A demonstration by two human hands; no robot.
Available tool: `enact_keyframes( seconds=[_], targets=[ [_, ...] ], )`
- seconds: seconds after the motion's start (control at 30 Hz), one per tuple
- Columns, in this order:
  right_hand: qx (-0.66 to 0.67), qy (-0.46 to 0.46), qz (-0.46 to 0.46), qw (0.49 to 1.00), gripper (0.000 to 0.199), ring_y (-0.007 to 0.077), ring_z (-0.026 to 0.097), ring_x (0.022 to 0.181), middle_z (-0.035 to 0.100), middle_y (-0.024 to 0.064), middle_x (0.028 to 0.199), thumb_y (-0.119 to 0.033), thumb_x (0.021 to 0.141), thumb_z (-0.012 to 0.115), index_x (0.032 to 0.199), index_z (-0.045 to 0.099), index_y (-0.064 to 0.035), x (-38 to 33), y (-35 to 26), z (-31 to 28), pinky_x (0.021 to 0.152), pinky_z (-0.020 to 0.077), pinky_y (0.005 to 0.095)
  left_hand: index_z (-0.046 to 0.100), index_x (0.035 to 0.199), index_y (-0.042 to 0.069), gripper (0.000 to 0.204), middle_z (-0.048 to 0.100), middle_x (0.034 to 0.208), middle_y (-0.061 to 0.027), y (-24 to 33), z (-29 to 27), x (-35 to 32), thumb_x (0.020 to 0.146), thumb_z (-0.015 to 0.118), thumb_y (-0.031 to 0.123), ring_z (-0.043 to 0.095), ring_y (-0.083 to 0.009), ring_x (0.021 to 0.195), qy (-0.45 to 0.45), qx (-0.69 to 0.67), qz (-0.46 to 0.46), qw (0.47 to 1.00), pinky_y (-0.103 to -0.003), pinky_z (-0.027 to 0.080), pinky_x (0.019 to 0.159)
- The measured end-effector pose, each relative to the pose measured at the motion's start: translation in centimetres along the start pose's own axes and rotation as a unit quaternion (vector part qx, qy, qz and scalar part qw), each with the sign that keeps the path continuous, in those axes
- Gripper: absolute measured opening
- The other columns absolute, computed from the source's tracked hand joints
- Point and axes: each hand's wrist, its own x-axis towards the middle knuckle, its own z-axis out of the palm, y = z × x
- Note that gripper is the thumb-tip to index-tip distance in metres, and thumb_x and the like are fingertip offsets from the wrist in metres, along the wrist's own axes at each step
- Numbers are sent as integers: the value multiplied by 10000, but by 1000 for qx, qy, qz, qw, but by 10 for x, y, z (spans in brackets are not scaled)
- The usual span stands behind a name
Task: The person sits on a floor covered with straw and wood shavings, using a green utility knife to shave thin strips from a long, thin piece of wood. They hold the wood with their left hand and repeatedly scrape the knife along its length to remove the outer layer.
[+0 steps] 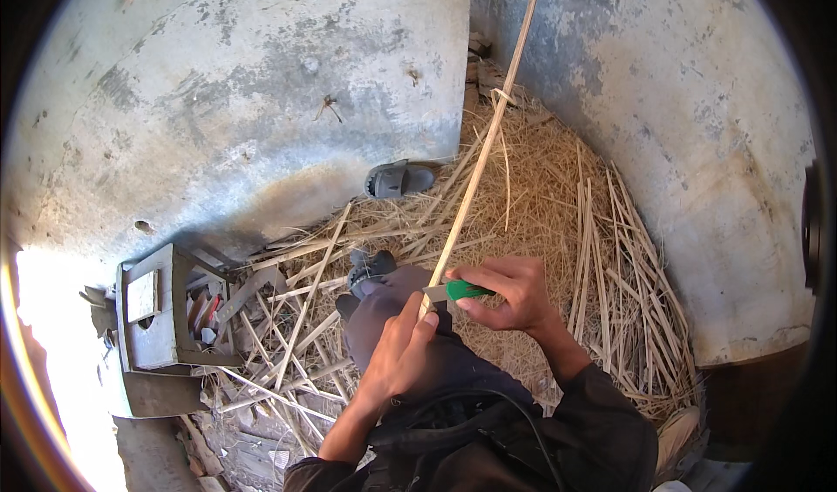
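A long pale split strip (pixel 478 174), of bamboo or wood, slants up and away from my lap toward the far wall corner. My left hand (pixel 394 352) is closed around its near end. In my right hand (pixel 514 296) is a knife with a green handle (pixel 468 290), held closed in the fingers. Its short metal blade (pixel 435 293) lies against the strip just beyond my left fingertips. A thin curled shaving (pixel 506 165) hangs from the strip farther up.
Shavings (pixel 540 187) pile in the corner, with many strips (pixel 628 317) at right and scattered strips (pixel 305 317) at left. A grey sandal (pixel 398 180) lies by the wall. A wooden box (pixel 150 335) holding tools and a saw blade (pixel 248 293) stand left.
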Motion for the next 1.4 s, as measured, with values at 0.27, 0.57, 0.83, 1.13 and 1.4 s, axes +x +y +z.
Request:
enact_keyframes(
  seconds=[0.27,0.57,0.83,1.13,1.4],
  targets=[
    [-14,52,-23,998,357,164,577,500,631,-17,640,-323,795,844,1119,837,-173,-1,2,8,476,453,324,527,1196,-36,265,659,864,-313,16,2,-5,1103,510,212,627,-550,873,39,88,13,995,-568,452,758],
    [-44,72,-39,996,369,144,517,473,572,-43,602,-327,761,856,1104,846,-193,0,5,7,462,403,311,520,1141,-22,178,632,795,-325,17,3,-4,1078,541,143,623,-572,826,50,98,21,994,-573,452,661],
    [-58,87,-38,994,372,134,496,470,559,-51,598,-327,744,868,1092,847,-197,-3,6,9,462,381,307,514,1126,-18,184,627,770,-330,13,4,-6,1080,540,158,623,-580,821,48,116,8,992,-586,449,662],
    [-73,104,-42,991,364,129,473,468,533,-58,588,-336,748,864,1086,850,-204,-5,5,15,465,363,308,528,1060,-30,238,526,678,-248,4,3,-12,1120,471,193,574,-514,652,68,139,34,987,-502,392,564],
    [-82,106,-56,989,362,120,471,470,531,-72,587,-349,748,861,1082,851,-208,-2,4,19,470,348,304,512,1069,-23,235,530,688,-256,2,-1,-17,1122,475,203,576,-526,668,75,150,17,986,-522,391,567]
  ],
)
